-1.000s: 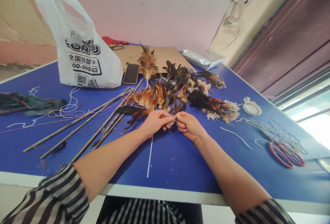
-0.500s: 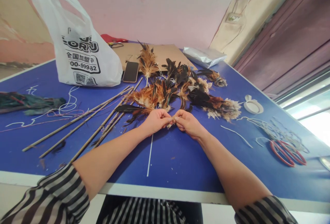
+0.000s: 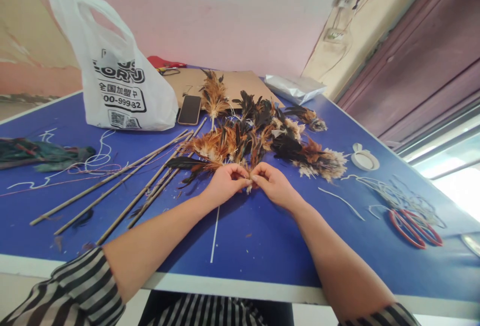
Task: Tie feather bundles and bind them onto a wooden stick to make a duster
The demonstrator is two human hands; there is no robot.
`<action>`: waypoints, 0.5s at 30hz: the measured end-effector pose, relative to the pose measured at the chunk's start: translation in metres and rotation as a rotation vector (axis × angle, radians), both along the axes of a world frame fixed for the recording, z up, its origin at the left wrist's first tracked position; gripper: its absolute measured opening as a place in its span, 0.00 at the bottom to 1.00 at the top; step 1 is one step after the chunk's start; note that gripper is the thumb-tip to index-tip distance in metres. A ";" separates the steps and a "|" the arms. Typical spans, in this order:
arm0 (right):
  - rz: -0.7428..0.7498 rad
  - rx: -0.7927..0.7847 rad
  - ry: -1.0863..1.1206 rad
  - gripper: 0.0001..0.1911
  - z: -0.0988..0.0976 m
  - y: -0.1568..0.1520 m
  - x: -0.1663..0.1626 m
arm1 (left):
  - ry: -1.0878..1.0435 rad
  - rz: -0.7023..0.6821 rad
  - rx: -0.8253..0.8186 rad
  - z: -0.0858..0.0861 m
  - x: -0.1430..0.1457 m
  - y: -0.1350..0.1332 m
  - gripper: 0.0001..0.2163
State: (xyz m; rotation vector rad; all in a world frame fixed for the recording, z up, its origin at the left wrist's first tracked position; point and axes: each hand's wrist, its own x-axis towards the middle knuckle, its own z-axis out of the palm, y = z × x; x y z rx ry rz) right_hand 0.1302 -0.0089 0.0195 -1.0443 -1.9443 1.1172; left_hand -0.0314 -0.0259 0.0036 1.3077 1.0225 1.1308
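Observation:
My left hand [image 3: 227, 184] and my right hand [image 3: 273, 184] meet near the front middle of the table, fingertips pinched together. Between them they grip the pale base of a small bundle of feathers [image 3: 258, 153], whose brown and dark tips point away from me. The fingers cover part of that base. Just beyond my left hand lies a pile of orange-brown feathers [image 3: 215, 141], and long black feathers [image 3: 187, 162] stick out to its left. Dark feathers with fluffy pale ends [image 3: 318, 158] rest to the right of my right hand.
Thin sticks [image 3: 108, 186] lie at left, near a white plastic bag [image 3: 129, 91] and a phone [image 3: 189, 110]. Cardboard [image 3: 243, 81] and a silver pouch [image 3: 294, 88] are at the back. On the right are a tape roll [image 3: 364, 159], tangled string [image 3: 397, 196] and red-handled scissors [image 3: 407, 228].
Both hands stay pinched at the feather base; my right fingers have shifted slightly and the bundle now stands straighter, pointing away. The whole view has tilted a little, with the table appearing lower.

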 end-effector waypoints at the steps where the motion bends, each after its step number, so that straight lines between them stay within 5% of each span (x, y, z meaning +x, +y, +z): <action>1: -0.031 0.118 -0.049 0.03 0.003 -0.003 -0.001 | -0.017 0.008 0.004 -0.001 0.001 0.000 0.11; 7: -0.097 0.483 -0.150 0.05 0.002 -0.009 -0.008 | 0.018 0.056 0.042 -0.006 -0.001 0.003 0.09; 12: -0.141 0.499 -0.153 0.05 -0.011 0.010 -0.006 | 0.329 0.253 0.400 -0.003 -0.004 0.001 0.02; 15: -0.097 0.417 -0.165 0.08 -0.017 0.023 -0.001 | 0.458 0.212 0.503 -0.001 -0.003 -0.004 0.01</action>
